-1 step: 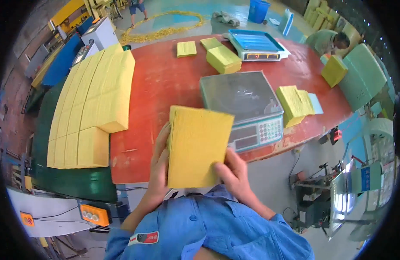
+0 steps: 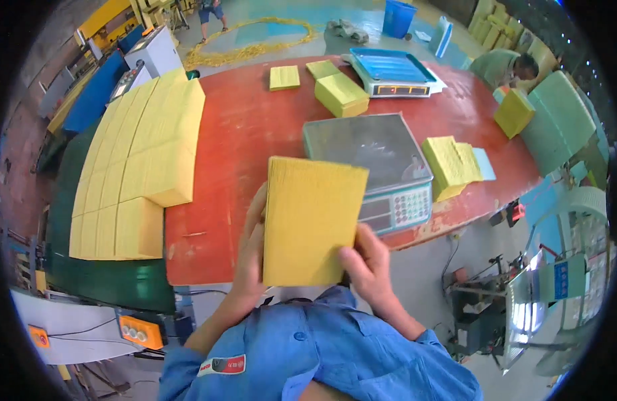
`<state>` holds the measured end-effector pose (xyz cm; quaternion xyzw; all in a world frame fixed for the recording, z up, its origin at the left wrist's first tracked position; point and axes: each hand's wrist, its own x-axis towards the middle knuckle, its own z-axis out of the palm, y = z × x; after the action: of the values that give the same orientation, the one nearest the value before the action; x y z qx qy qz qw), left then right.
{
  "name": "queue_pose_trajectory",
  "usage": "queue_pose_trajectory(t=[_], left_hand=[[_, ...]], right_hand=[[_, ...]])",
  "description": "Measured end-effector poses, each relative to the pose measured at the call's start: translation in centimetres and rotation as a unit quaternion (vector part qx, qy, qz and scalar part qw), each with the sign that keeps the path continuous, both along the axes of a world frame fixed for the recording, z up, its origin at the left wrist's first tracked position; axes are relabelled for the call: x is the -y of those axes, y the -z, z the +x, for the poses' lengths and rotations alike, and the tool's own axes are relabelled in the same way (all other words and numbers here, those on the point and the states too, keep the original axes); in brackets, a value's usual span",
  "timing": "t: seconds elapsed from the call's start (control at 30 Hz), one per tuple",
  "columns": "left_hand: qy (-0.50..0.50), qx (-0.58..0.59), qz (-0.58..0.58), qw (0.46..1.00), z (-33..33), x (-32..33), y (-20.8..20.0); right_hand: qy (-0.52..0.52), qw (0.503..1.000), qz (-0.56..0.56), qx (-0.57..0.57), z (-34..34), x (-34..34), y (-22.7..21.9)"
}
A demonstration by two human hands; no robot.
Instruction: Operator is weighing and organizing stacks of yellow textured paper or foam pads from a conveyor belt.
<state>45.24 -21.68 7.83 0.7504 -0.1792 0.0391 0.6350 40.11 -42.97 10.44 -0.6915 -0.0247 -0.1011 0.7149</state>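
Note:
Both my hands hold a thick stack of yellow paper sheets (image 2: 312, 224) upright over the near edge of the red table. My left hand (image 2: 252, 250) is wrapped round its left edge, the fingers partly hidden behind it. On the lower right edge, my right hand (image 2: 370, 267) grips with its thumb laid on the front face. Just beyond the stack stands a digital scale (image 2: 368, 150) with a bare grey pan and a keypad, partly covered by the paper.
Rows of yellow paper blocks (image 2: 138, 154) stand on the green surface (image 2: 74, 271) at left. A second scale (image 2: 392, 70) with a blue tray stands behind, beside paper stacks (image 2: 342, 93). More stacks (image 2: 445, 170) lie right of the near scale. A co-worker (image 2: 502, 70) holds another block (image 2: 514, 113) at the far right.
The paper stack in my hands has shifted slightly to the right and up. The table and what stands on it sit a little further left in view.

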Motion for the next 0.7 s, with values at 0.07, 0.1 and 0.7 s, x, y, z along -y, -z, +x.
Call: queue_pose_trajectory(t=[0.07,0.1,0.7], left_hand=[[0.006,0.033,0.022,0.999,1.8,4.7,0.8],[0.013,0.049,0.033,0.998,3.0,7.2,1.1],[-0.099,-0.316,-0.502,0.799,11.4,19.4,1.8]], right_hand=[[0.053,0.986,-0.146,0.068,1.8,5.1,-2.5],[0.082,0.963,-0.238,0.094,2.8,7.5,-3.9],[0.021,0.87,-0.441,0.221,18.8,16.6,-1.2]])
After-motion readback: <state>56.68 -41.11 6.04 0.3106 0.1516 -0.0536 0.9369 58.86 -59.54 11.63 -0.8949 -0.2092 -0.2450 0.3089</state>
